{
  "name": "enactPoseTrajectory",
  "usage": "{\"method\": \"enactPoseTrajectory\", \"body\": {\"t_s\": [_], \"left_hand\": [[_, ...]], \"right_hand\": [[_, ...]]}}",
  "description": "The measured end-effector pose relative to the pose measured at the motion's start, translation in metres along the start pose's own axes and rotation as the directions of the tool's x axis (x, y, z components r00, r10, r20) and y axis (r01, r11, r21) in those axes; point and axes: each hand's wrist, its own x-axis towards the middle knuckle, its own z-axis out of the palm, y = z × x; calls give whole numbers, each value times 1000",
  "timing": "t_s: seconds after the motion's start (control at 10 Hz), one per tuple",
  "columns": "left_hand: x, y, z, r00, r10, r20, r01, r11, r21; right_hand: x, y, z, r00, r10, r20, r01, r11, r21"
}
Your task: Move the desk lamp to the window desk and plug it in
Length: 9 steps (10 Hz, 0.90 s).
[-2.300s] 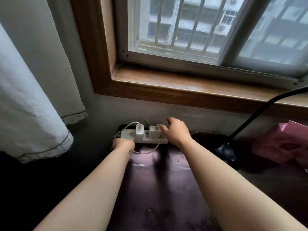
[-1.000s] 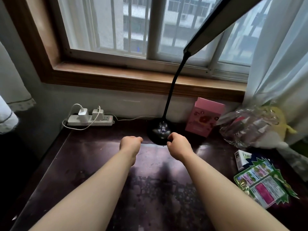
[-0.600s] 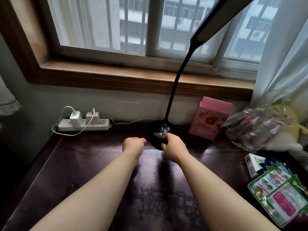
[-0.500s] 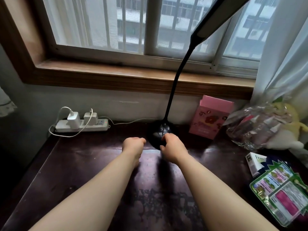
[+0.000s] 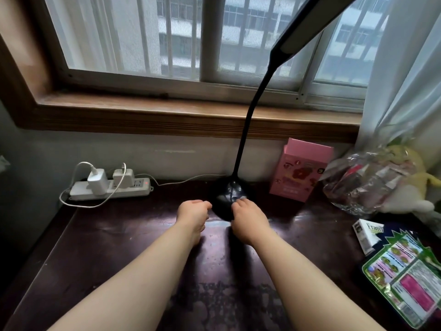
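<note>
A black desk lamp [image 5: 248, 125] stands on the dark window desk [image 5: 119, 235], its round base [image 5: 226, 194] near the wall and its long head slanting up past the top right. A thin white cord runs from the base to a white power strip [image 5: 140, 187] at the back left, where two white adapters are plugged in and a red light glows. My right hand [image 5: 248, 218] rests with curled fingertips on the front rim of the base. My left hand [image 5: 193, 213] sits just left of the base, fingers curled, holding nothing.
A pink carton [image 5: 300, 170] stands right of the lamp. A crumpled clear bag [image 5: 365, 180] with a yellow plush toy [image 5: 410, 163], a small white box [image 5: 367, 232] and a green printed packet [image 5: 410, 280] lie at the right. A curtain [image 5: 410, 68] hangs at the right.
Both hands left the power strip and came to the lamp base. Over the last second the right hand's fingertips moved onto the base rim; the view shifted slightly.
</note>
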Motion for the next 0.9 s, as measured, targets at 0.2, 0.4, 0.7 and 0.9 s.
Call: {"method": "enactPoseTrajectory", "body": {"t_s": [0.2, 0.4, 0.7, 0.9], "left_hand": [[-6, 4, -5, 1000, -10, -16, 9, 1000, -27], [-21, 5, -15, 999, -48, 2, 48, 998, -45], [-52, -1, -32, 997, -58, 53, 62, 996, -61], [-94, -1, -38, 997, -50, 54, 53, 997, -63]], "right_hand": [[-2, -2, -5, 998, -28, 59, 34, 994, -108], [-17, -5, -3, 999, 28, 22, -29, 998, 53], [-62, -20, -26, 958, 278, 77, -272, 786, 555], [-99, -22, -52, 956, 290, 52, -256, 731, 633]]}}
